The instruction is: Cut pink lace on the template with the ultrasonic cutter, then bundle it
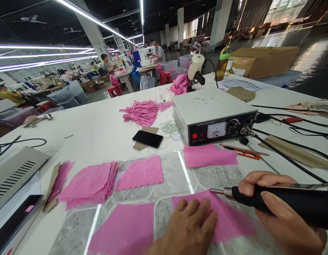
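Our flat left hand (189, 223) pins angular pink fabric panel (229, 221) | right hand (289, 224) grips black metal-tipped tool (250, 196) | tautness should help

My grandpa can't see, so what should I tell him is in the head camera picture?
A left hand presses a thin pink fabric piece on a grey marbled surface, while the right hand holds a thick black metal-tipped tool at its far edge. Beyond sits a white metal box with a black front panel.

Chinese lettering (207, 123) (blurred, perhaps "超声波") heads the metal box (206, 106).
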Demonstrator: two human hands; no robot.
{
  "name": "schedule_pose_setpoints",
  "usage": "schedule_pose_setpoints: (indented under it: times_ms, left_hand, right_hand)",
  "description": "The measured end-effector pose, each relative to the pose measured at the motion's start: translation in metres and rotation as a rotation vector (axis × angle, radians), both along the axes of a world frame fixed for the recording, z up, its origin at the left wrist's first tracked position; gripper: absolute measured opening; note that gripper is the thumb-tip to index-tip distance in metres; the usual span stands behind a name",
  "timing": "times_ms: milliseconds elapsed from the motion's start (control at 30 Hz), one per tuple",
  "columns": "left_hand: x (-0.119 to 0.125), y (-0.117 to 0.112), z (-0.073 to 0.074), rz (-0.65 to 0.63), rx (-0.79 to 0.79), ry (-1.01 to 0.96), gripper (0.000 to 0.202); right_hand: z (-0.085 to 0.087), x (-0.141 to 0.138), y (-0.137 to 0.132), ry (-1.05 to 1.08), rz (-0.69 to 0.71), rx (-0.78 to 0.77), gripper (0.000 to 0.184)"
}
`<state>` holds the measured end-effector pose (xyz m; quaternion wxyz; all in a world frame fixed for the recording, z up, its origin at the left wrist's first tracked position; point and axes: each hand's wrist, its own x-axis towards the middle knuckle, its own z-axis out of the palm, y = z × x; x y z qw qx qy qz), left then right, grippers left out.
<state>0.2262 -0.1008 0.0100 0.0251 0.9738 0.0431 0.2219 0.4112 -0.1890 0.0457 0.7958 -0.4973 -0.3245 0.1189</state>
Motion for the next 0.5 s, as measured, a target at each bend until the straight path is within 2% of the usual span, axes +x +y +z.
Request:
schedule_pose_setpoints:
  times_ms: [167,267,367,500]
  left_hand:
    - [-0.039,0.009,0.01,0.067,-0.005,0.031,0.028]
    - [-0.06,0.013,0.011,0.14,0.02,0.071,0.03]
    - [-0.069,0.013,0.009,0.195,0.03,0.078,0.034]
    - [-0.067,0.011,0.007,0.219,-0.008,0.038,0.032]
  right_hand:
    - [0.0,-0.006,0.0,0.209,0.027,-0.005,0.012]
    - [-0.002,-0.01,0.0,0.269,0.077,-0.012,0.012]
    - [-0.004,-0.013,0.003,0.237,0.115,-0.024,0.012]
    - [-0.003,-0.014,0.009,0.191,0.082,-0.011,0.013]
